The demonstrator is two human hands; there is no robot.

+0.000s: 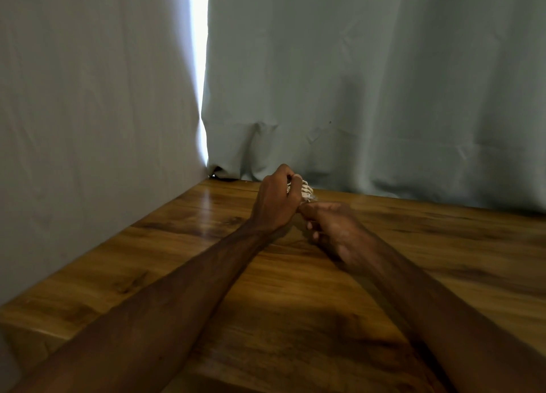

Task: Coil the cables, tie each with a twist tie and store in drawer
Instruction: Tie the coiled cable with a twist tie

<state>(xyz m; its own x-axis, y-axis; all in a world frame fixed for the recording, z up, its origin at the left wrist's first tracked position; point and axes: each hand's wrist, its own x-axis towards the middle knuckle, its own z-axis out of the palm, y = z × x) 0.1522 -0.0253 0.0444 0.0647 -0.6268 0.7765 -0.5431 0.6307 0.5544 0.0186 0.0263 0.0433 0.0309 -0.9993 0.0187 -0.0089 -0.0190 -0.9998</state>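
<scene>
My left hand grips a small white coiled cable above the far part of the wooden table. Only a few pale loops show past the fingers. My right hand sits just to the right and below, blurred, with its fingertips pinched at the coil's lower edge, where a thin bit of twist tie seems to stick out. Both forearms reach in from the bottom of the frame.
A pale grey-green curtain hangs right behind the table's far edge, and a plain wall runs along its left edge. A bright slit of light shows between them. No drawer is in view.
</scene>
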